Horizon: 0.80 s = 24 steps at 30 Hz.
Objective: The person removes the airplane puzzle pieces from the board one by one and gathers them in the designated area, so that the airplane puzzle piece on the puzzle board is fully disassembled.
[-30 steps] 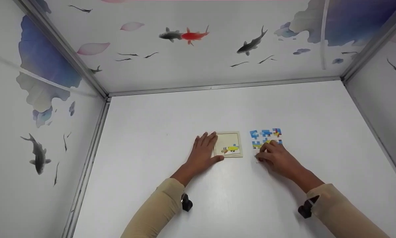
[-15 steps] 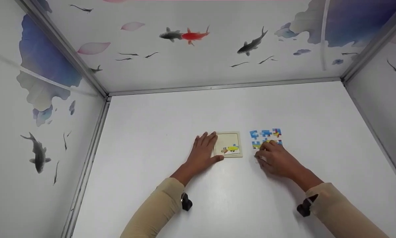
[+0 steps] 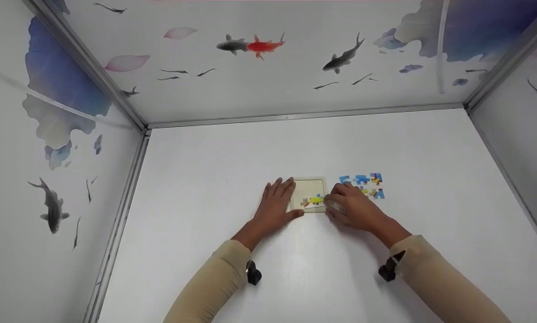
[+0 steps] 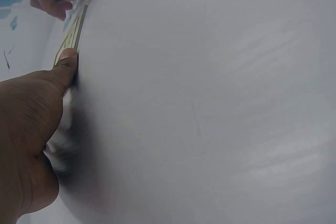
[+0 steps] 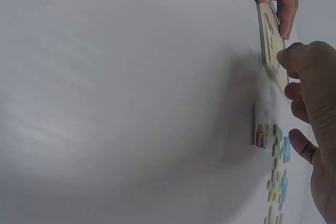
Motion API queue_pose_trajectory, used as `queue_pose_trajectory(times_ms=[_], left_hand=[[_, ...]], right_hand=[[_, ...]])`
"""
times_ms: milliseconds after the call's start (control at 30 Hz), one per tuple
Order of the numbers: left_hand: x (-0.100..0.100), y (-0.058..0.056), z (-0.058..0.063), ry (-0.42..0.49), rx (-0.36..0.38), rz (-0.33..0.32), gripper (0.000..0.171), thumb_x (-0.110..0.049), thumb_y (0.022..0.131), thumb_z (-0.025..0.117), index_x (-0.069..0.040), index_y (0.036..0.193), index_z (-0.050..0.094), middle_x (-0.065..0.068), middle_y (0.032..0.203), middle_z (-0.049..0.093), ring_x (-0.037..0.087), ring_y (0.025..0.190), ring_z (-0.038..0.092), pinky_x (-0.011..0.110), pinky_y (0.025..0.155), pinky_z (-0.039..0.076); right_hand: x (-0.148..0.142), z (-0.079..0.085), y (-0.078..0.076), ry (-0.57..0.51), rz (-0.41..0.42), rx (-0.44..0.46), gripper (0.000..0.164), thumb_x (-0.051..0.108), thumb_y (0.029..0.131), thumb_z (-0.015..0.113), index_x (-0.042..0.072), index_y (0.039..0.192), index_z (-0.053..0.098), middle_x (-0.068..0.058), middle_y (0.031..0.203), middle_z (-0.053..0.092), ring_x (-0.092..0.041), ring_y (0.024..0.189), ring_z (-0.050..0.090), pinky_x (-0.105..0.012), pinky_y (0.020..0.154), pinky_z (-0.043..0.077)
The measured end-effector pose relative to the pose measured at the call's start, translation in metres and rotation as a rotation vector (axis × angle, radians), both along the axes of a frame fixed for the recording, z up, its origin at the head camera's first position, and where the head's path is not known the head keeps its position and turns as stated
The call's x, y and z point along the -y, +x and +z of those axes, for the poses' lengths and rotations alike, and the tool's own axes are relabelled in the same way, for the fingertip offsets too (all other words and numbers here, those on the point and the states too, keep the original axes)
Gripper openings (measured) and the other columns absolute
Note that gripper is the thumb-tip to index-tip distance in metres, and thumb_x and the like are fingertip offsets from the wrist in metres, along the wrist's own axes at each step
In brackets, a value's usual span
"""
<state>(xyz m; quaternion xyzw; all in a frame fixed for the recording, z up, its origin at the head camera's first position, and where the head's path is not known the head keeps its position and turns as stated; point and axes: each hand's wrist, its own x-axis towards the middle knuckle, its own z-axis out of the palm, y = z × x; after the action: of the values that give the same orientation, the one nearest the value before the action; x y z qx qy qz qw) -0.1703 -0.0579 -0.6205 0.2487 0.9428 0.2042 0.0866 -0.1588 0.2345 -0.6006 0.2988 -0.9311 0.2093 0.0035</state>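
Note:
The left hand [image 3: 275, 204] lies with spread fingers on the left side of a square wooden puzzle frame [image 3: 325, 190], its thumb at the near edge. Two puzzle pieces sit joined inside the frame near the bottom, a yellow one [image 3: 315, 200] and a brownish one [image 3: 304, 202]. At the frame's right edge, the right hand [image 3: 353, 206] has its fingers curled and pinches a pale puzzle piece [image 3: 334, 206], mostly hidden by the fingers. In the right wrist view its thumb [image 5: 291, 56] reaches the frame's border.
Loose puzzle pieces [image 3: 361, 179] in blue, yellow and red lie in rows right of the frame, partly behind the right hand. The white table [image 3: 232, 157] is bounded by metal rails [image 3: 286, 117] and walls printed with fish.
The right hand has moved left from the near row of loose pieces to the frame's right edge, carrying the puzzle piece. The left hand stays on the frame.

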Motion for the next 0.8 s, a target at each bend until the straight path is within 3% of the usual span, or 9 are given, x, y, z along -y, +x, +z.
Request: queue_pose_trajectory(times_ms=[433, 800], left_hand=[[-0.001, -0.002, -0.002, -0.021, 0.008, 0.000, 0.097, -0.061, 0.105, 0.066, -0.008, 0.176, 0.027, 0.009, 0.185, 0.025, 0.039, 0.173, 0.019, 0.062, 0.139, 0.015], [-0.002, -0.002, -0.003, -0.008, 0.018, 0.011, 0.096, -0.064, 0.105, 0.062, -0.008, 0.176, 0.028, 0.009, 0.185, 0.026, 0.038, 0.173, 0.019, 0.061, 0.140, 0.015]], right_hand=[[0.037, 0.000, -0.014, 0.037, 0.037, 0.058, 0.033, 0.029, 0.104, 0.081, 0.011, 0.131, 0.078, -0.010, 0.123, 0.065, -0.027, 0.107, 0.056, -0.050, 0.088, 0.054], [0.042, -0.007, -0.013, 0.018, 0.009, 0.122, 0.027, 0.024, 0.106, 0.077, 0.012, 0.130, 0.078, -0.009, 0.120, 0.063, -0.025, 0.104, 0.053, -0.043, 0.082, 0.045]])
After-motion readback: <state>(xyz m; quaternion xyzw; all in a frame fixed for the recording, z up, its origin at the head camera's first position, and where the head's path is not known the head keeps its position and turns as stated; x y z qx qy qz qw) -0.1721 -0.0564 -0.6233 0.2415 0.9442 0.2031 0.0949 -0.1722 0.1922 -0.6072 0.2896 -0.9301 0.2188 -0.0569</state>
